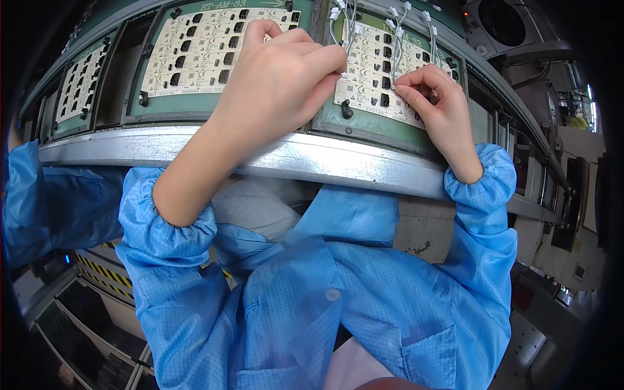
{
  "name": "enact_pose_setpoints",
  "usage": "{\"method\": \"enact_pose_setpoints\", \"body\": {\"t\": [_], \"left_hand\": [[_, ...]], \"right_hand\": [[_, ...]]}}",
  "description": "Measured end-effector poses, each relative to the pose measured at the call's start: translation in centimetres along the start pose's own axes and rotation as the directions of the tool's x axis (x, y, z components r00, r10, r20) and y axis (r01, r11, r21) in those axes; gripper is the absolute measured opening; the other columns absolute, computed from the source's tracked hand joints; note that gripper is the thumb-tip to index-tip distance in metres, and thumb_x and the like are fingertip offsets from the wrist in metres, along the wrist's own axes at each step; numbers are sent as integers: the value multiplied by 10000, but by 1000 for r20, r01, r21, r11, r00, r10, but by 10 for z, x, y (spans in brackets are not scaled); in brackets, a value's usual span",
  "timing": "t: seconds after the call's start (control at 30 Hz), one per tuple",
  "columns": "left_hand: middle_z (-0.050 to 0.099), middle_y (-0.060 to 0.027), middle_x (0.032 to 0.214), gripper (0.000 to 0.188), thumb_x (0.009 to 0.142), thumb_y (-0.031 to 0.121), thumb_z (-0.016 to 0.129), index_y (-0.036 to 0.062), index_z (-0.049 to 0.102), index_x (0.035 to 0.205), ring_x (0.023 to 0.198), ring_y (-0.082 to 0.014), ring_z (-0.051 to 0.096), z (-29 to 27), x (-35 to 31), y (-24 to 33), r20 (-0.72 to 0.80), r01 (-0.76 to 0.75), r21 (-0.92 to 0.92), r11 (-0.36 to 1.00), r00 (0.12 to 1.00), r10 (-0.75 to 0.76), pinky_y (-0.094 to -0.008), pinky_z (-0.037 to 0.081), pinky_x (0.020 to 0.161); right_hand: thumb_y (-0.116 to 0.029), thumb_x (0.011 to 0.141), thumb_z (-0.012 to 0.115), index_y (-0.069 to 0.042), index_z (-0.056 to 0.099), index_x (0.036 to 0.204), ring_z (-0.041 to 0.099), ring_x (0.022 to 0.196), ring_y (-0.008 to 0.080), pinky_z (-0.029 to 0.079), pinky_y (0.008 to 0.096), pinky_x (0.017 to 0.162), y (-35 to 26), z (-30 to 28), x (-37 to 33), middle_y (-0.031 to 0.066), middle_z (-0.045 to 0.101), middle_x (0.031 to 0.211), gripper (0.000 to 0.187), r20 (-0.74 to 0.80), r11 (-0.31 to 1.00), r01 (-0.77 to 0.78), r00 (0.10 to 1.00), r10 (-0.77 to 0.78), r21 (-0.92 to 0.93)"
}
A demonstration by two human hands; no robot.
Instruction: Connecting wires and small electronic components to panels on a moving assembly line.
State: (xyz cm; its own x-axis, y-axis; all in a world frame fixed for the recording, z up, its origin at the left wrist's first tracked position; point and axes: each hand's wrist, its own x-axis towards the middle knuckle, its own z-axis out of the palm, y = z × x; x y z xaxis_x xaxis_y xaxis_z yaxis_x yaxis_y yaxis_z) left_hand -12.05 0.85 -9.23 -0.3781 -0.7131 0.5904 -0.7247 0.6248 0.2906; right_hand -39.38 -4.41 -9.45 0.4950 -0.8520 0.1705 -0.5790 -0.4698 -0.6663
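Note:
My left hand (pixel 286 75) is closed above the gap between two green carrier trays, thumb and forefinger pressed together near the left edge of the right-hand circuit board panel (pixel 367 49). What it pinches, if anything, is hidden. On the same panel my right hand (pixel 439 97) pinches a small white connector (pixel 392 85) on a thin wire, close to a black component. The panel is cream-coloured with rows of black components. More white connectors on wires (pixel 396 26) stand along its far side. Beneath the panel lies a green carrier tray (pixel 370 118).
To the left are a second board panel (pixel 195 49) and a third (pixel 81 84) in their trays. A metal rail (pixel 312 153) runs along the near edge. Another person's blue sleeve (pixel 26 195) is at far left. Below it stand open bins (pixel 97 325). A round dark machine part (pixel 502 23) sits far right.

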Motion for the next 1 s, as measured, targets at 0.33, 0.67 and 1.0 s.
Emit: {"method": "enact_pose_setpoints", "body": {"t": [0.33, 0.67, 1.0], "left_hand": [[685, 5, 826, 119, 817, 148, 725, 134, 660, 916, 927, -200, 627, 6, -1, 11, 1, -44, 108, 993, 999, 44, -449, 375, 901], [643, 27, 992, 78, 783, 132, 767, 133, 713, 840, 1084, -246, 565, 6, 4, 31, 48, 90, 181, 979, 994, -100, -474, 352, 951], [633, 12, 967, 116, 757, 122, 796, 142, 742, 857, 1078, -257, 556, -1, 6, 37, 106, 198, 205, 958, 969, -223, -446, 342, 921]], "right_hand": [[-56, 860, 713, -76, 703, 956, 578, 875, 203, 344, 386, 927, -29, -4, -14, 27, 590, 879, 98, 13, 810, 296, 942, -336, -507], [-129, 957, 644, -18, 697, 1133, 692, 894, 299, 554, 404, 778, 30, -70, 91, 123, 713, 941, 215, -41, 726, 336, 894, -447, -600], [-122, 876, 607, -25, 685, 969, 634, 978, 385, 510, 482, 845, 59, -47, 159, 176, 659, 972, 155, -113, 818, 379, 877, -466, -432]]}}
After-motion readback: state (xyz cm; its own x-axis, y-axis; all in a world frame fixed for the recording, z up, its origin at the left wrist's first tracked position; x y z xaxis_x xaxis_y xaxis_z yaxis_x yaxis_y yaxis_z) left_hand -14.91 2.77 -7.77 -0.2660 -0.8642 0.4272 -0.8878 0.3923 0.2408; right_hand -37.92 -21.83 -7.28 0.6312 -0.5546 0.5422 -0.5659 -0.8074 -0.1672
